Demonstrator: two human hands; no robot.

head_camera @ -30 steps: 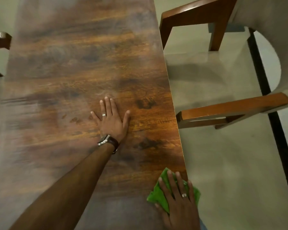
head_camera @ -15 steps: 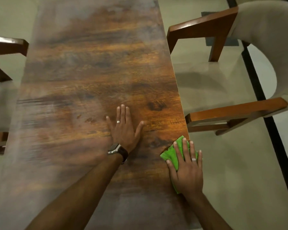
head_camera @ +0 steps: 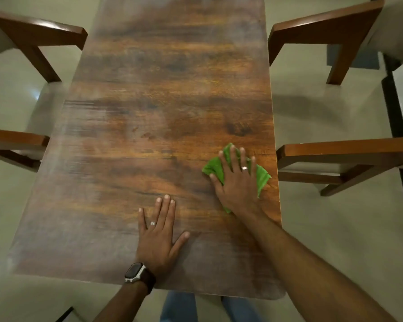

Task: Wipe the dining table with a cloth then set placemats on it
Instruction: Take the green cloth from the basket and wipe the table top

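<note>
The right hand (head_camera: 236,182) lay flat on top of a green cloth (head_camera: 262,176), with its fingers spread out and pressing the cloth down on the wooden table (head_camera: 163,94). The cloth was under the palm and fingers, and bits of it stuck out past the fingertips, to the right of the hand, and a little below the wrist. It sat near the right edge of the table, close to the near end. A ring (head_camera: 244,168) showed on one finger of that hand.

The left hand (head_camera: 159,238) was flat on the bare table too, fingers together and thumb out to the side, holding nothing. It was nearer to the person than the cloth and to its left, not touching it. It had a ring (head_camera: 152,223) on one finger and a dark watch (head_camera: 135,272) on the wrist.

Wooden chairs stood on both sides of the table: one on the right (head_camera: 344,154) just beside the cloth's side, and one on the left (head_camera: 16,140). The floor (head_camera: 335,228) was pale. Blue trouser legs (head_camera: 178,306) showed under the near edge of the table
</note>
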